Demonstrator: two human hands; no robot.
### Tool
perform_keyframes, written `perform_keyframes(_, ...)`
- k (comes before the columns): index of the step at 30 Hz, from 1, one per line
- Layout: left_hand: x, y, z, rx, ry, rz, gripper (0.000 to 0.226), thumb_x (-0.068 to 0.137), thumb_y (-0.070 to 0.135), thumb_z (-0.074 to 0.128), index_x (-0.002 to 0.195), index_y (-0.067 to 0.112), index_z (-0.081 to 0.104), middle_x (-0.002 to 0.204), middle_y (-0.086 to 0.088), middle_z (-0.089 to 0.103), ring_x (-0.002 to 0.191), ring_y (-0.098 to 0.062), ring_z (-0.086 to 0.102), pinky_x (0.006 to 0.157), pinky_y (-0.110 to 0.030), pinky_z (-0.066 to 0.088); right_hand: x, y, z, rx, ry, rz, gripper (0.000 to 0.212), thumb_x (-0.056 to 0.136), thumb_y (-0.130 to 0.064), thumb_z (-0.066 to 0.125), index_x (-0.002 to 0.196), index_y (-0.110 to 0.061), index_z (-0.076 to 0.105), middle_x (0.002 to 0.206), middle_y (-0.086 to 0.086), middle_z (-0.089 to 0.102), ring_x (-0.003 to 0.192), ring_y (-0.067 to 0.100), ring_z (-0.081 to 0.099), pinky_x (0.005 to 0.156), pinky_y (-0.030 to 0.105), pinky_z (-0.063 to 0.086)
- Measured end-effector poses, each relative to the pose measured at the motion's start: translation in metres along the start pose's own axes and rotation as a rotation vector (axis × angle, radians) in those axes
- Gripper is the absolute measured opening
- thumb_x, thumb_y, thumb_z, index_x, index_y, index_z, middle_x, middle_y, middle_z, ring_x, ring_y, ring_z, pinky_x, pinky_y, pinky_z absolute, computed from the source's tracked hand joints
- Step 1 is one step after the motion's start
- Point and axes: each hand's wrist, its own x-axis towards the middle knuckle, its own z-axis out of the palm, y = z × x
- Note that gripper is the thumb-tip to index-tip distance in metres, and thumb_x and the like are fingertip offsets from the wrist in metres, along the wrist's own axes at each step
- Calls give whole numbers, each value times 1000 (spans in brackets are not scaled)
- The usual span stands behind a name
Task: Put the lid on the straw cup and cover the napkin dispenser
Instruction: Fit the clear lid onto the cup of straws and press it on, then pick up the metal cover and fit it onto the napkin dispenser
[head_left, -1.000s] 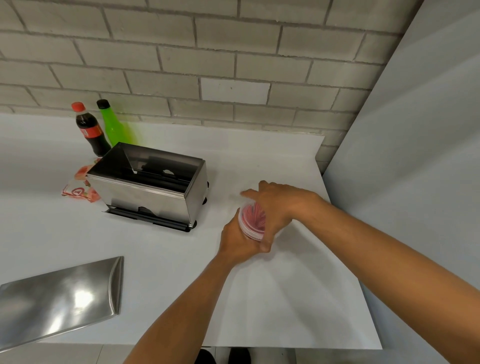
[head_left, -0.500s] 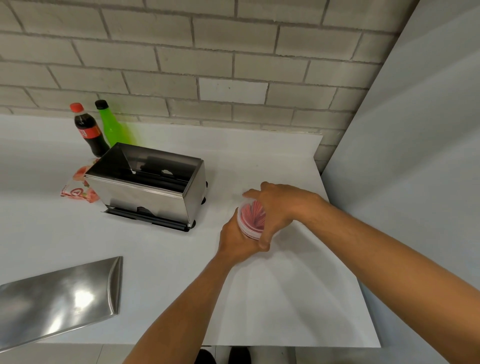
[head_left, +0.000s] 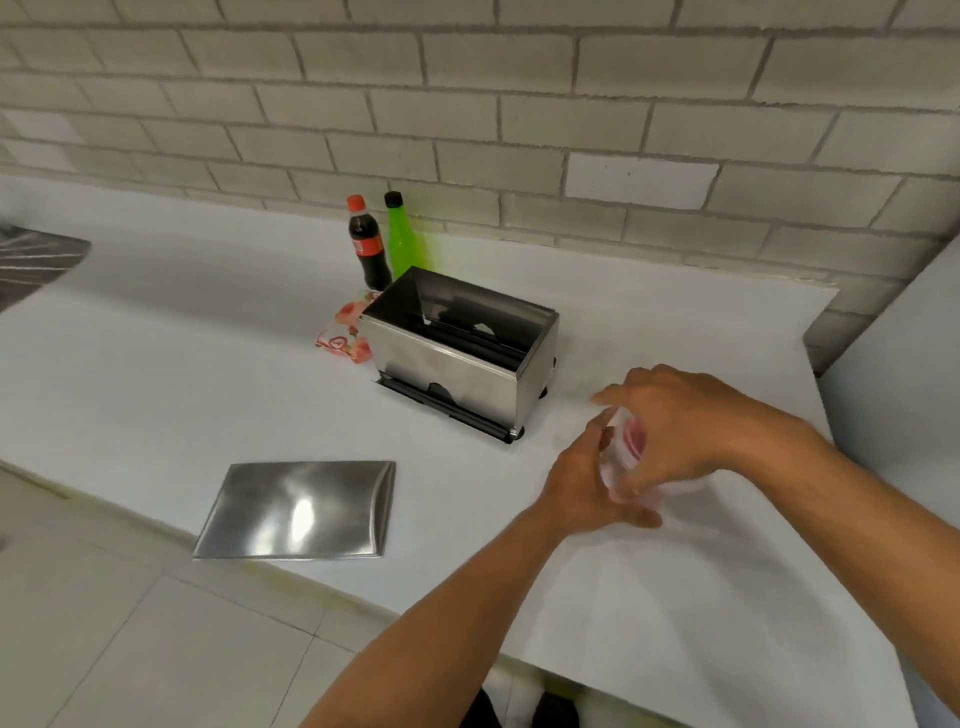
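Head swung left since a second ago; hands unchanged on cup, steel cover now fully in sight.

Both hands stay at the counter's (head_left: 156, 395) right end: left hand (head_left: 587, 483) wrapped round the side of the clear straw cup (head_left: 626, 447), right hand (head_left: 675, 431) clamped over its top, pressing what is likely the lid, though the lid itself is hidden. Seating looks near done, not confirmed. Napkin dispenser (head_left: 462, 358) stands open-topped mid-counter, just left of the hands. Its flat cover (head_left: 298, 509) lies at the front edge, untouched. Cola bottle (head_left: 368, 244) and green bottle (head_left: 402, 236) behind. The glance left suggests the cover comes next.
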Motion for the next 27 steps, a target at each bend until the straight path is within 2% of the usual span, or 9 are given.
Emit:
perform_keyframes(2, -17, -10, -14, 56, 9, -20, 120, 61, 32, 103, 159, 30, 34, 152, 7, 54, 136, -14, 53, 110, -38, 49, 2, -17, 3, 56, -1, -76, 99, 50, -81, 69, 142, -52, 47, 124, -22, 54, 113, 7, 51, 84, 29, 47)
perform_keyframes(4, -35, -25, -34, 117, 18, -4, 96, 69, 34, 97, 152, 27, 49, 148, 8, 58, 129, -11, 57, 104, -34, 51, 6, -37, 5, 166, -26, -145, 86, 58, -82, 68, 138, -58, 49, 124, -23, 56, 112, 2, 53, 88, 28, 49)
perform_keyframes(7, -68, -41, -76, 127, 78, -21, 57, 79, 36, 89, 132, 29, 69, 127, 15, 70, 107, 2, 64, 87, -14, 51, 17, -67, 11, 322, -68, -231, 89, 63, -82, 74, 143, -60, 43, 127, -24, 57, 111, -1, 58, 93, 27, 52)
perform_keyframes(10, -104, -58, -128, 101, 244, -69, 44, 84, 34, 88, 125, 28, 74, 121, 13, 74, 106, -2, 69, 89, -21, 56, 37, -100, 27, 365, -65, -259, 96, 67, -78, 78, 151, -55, 37, 138, -18, 56, 118, 3, 57, 92, 24, 49)
perform_keyframes(13, -142, -78, -185, 78, 422, -157, 31, 87, 26, 85, 117, 29, 76, 109, 13, 76, 98, 1, 70, 90, -20, 57, 57, -137, 45, 400, -77, -240, 101, 69, -73, 81, 154, -52, 33, 148, -13, 52, 129, 10, 53, 104, 31, 47)
perform_keyframes(16, -178, -101, -238, 76, 574, -256, 26, 87, 21, 83, 112, 25, 78, 100, 16, 77, 88, 10, 69, 86, -14, 55, 74, -174, 64, 395, -92, -204, 103, 72, -66, 84, 157, -50, 29, 158, -8, 44, 141, 16, 44, 110, 36, 44)
perform_keyframes(21, -226, -137, -302, 168, 742, -383, 18, 86, 37, 78, 104, 33, 79, 95, 18, 76, 95, -5, 71, 84, -27, 55, 96, -225, 93, 380, -76, -106, 106, 76, -59, 85, 162, -44, 24, 159, 4, 39, 145, 26, 39, 110, 37, 39)
perform_keyframes(24, -240, -157, -323, 213, 786, -431, 32, 89, 46, 75, 111, 24, 78, 107, 8, 75, 99, -15, 69, 85, -37, 58, 105, -247, 105, 437, -102, -34, 113, 72, -59, 88, 163, -40, 23, 159, 7, 37, 146, 29, 38, 111, 39, 39)
perform_keyframes(27, -249, -170, -331, 215, 784, -462, 48, 88, 54, 76, 120, 17, 76, 112, -1, 73, 99, -20, 69, 83, -37, 58, 108, -264, 115, 451, -93, 33, 118, 66, -66, 88, 162, -32, 28, 157, 7, 40, 143, 30, 42, 110, 41, 41)
